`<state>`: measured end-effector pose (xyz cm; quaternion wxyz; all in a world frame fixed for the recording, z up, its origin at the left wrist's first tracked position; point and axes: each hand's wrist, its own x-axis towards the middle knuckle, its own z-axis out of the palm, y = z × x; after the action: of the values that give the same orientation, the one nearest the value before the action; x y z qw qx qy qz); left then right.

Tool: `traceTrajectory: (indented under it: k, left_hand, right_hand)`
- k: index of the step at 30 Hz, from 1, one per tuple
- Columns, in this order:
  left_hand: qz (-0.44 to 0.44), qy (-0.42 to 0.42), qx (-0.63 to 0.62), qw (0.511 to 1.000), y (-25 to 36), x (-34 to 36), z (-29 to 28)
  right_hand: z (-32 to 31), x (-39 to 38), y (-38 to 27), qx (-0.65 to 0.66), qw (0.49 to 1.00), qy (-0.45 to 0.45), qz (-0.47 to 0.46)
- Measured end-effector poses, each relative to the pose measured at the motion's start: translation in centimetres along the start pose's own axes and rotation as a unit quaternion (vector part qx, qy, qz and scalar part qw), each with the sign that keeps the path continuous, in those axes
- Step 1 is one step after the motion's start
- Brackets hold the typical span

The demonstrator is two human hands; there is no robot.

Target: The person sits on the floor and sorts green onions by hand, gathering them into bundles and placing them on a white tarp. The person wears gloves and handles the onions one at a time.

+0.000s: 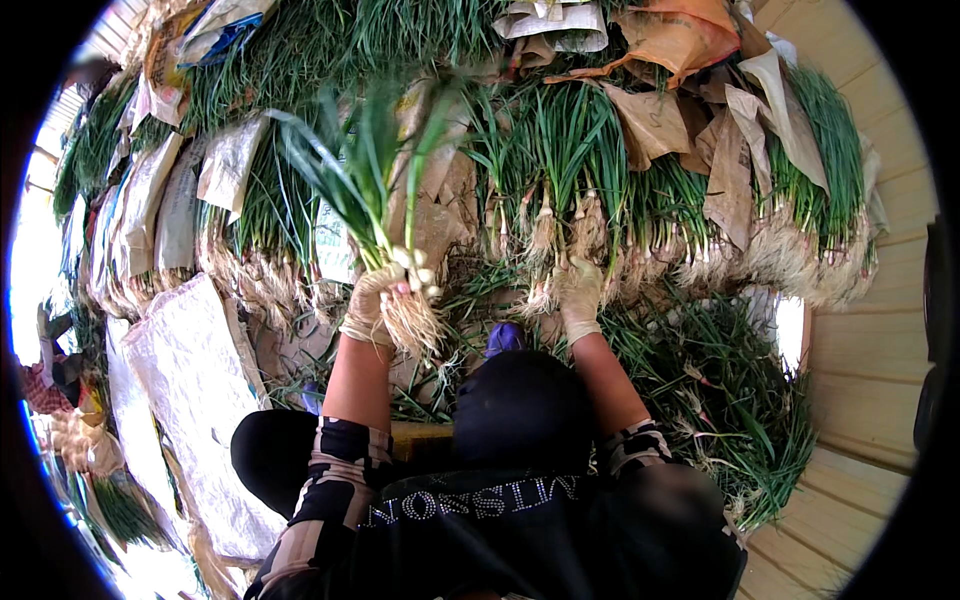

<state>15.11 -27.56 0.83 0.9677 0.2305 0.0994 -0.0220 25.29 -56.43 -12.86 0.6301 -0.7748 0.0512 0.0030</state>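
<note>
My left hand (pixel 372 303), in a pale thin glove, is closed round a bunch of green garlic (pixel 385 240). Its white and pinkish bulbs and hanging tan roots show beside the fingers, and the leaves point away from me, blurred at the tips. To the right, my gloved right hand (pixel 578 290) is at the root end of more green garlic (pixel 560 150) in the row in front of me. Its fingers look closed on the stems there, though they are partly hidden by the roots.
Rows of green garlic with roots toward me run left (pixel 255 250) and right (pixel 800 240), with paper and plastic sacks (pixel 650 125) among them. Loose leaves and plants form a heap (pixel 730 390) at my right. A white woven sack (pixel 195 400) lies left; a panelled wall (pixel 865 400) stands right.
</note>
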Motion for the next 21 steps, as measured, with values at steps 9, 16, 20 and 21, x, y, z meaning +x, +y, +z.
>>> traceTrajectory:
  k: [9, 16, 20, 21]
  left_hand:
    - [-0.001, -0.024, -0.282, 0.959, -2.0, -0.1, -5.1]
    - [0.044, -0.086, -0.127, 0.987, -3.1, -0.3, -1.5]
    - [-0.053, 0.002, -0.068, 0.996, -2.7, -0.2, 0.1]
    - [-0.080, 0.008, -0.059, 0.995, -2.8, -0.1, 0.0]
  right_hand:
    - [-1.0, 0.4, -13.4, 0.160, 0.986, 0.049, -0.025]
    - [-0.8, 0.8, -14.0, -0.156, 0.978, -0.114, -0.083]
    - [3.4, -1.2, -13.3, -0.319, 0.888, -0.219, -0.248]
    - [3.9, -2.1, -14.1, -0.364, 0.851, -0.279, -0.255]
